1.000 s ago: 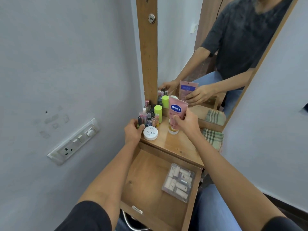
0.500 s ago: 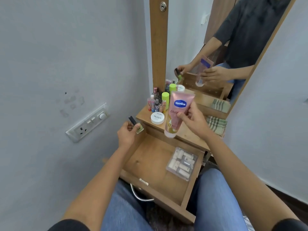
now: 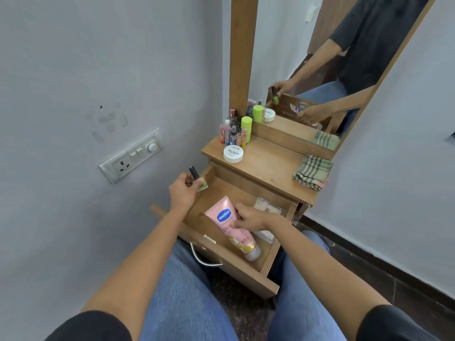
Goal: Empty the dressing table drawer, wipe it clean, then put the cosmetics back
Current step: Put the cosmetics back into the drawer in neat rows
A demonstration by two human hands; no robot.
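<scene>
My right hand [image 3: 253,219] grips the pink tube [image 3: 225,217], laid in the drawer [image 3: 246,279], cap toward me. My left hand [image 3: 183,193] pinches the nail polish bottle [image 3: 202,184] just over the drawer's left wall; free space lies down-right of it

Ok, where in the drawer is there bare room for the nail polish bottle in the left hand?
The drawer has bare wood in its far-left corner, between the left wall and the Vaseline tube. Its right side is crowded: tube, right hand and clear box. On top, the patch between white jar and checked cloth is free.
</scene>
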